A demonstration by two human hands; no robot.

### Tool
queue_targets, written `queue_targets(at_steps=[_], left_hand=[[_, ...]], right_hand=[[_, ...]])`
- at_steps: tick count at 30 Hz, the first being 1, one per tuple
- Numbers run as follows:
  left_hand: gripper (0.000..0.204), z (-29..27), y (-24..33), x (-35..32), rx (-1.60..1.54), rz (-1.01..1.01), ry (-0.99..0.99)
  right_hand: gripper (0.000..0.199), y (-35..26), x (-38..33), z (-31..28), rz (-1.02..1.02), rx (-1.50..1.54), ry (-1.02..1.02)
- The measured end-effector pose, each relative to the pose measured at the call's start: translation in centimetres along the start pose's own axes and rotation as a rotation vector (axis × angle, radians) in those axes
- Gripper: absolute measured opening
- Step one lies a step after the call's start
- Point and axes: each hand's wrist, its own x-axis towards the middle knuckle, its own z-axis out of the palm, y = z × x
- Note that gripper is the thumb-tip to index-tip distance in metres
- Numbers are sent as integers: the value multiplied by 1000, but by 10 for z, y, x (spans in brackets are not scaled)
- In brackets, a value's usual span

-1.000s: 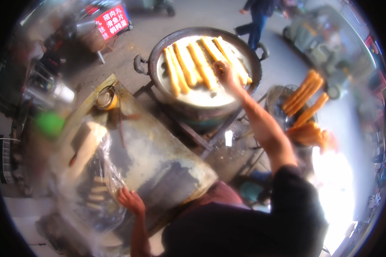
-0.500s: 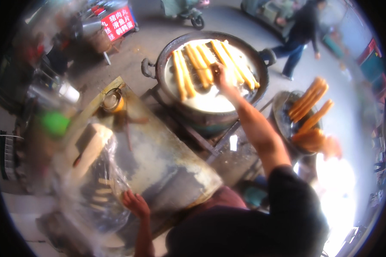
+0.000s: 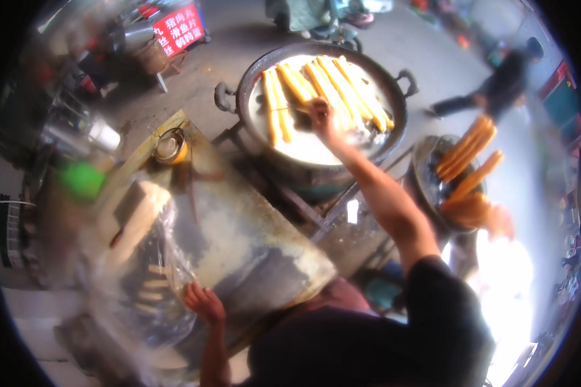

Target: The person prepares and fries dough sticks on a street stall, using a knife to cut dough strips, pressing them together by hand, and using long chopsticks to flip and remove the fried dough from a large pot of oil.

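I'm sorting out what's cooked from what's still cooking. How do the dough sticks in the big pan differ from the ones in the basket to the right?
The dough sticks in the pan are pale yellow; the dough sticks in the basket are deeper orange-brown. The pan ones lie flat in liquid, side by side; the basket ones lean upright and dry. The right hand reaches over the pan ones; no hand is at the basket ones. Both are long and thin.

The right arm is stretched far out from the lower right of the frame toward the upper middle, bare below a dark short sleeve. The right hand (image 3: pixel 321 115) is seen there with the fingers bent downward; its grip cannot be judged. The left forearm is raised from the lower edge, and the left hand (image 3: pixel 204 303) is laid flat, fingers spread, at the lower left.
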Motion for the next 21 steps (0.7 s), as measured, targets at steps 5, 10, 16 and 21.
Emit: queue_targets(at_steps=[5,10,16,21], left_hand=[[45,-3,3,-2,29,25,51],[44,-2,4,-2,21,39,66],[41,5,-3,-5,-4,60,90],[42,13,0,0,41,139,112]], right_hand=[[16,-25,-9,6,24,-87,-186],[7,-75,-21,-6,-347,-340,-281],[22,-64,-20,-28,90,6,-256],[17,-13,25,-115,3,47,277]])
